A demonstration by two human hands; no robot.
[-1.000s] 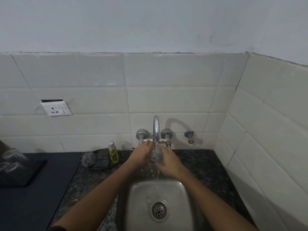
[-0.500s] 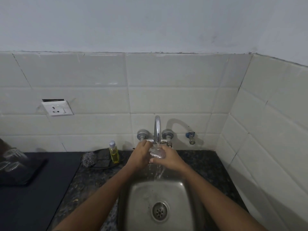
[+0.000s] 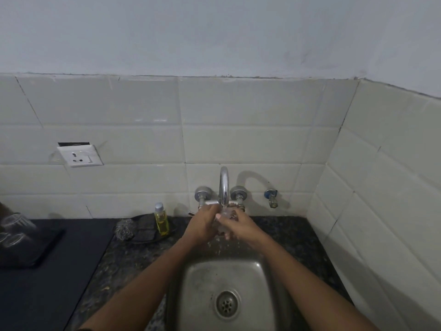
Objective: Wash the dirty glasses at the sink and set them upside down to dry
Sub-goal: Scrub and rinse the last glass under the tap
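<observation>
Both hands cupped around a clear glass (image 3: 224,217) under the running tap (image 3: 223,185), left hand (image 3: 202,224) and right hand (image 3: 243,225) gripping it above the steel sink (image 3: 202,283), yellow soap bottle (image 3: 161,219) and steel scrubber (image 3: 125,229) far left on the bench (image 3: 133,259), two upturned glasses (image 3: 16,226) on a dark tray (image 3: 31,254) at the left edge.

Seen from above, a person's left hand (image 3: 202,225) and right hand (image 3: 243,226) close together around a clear glass (image 3: 224,217) under the chrome tap (image 3: 223,185), with water dripping into the steel sink (image 3: 191,283) below. To the left, a small bottle of yellow liquid (image 3: 161,219) stands beside a steel scrubber (image 3: 124,229) on the dark speckled counter (image 3: 293,235). At the far left edge, more clear glasses (image 3: 16,225) rest on a dark tray (image 3: 45,249).
</observation>
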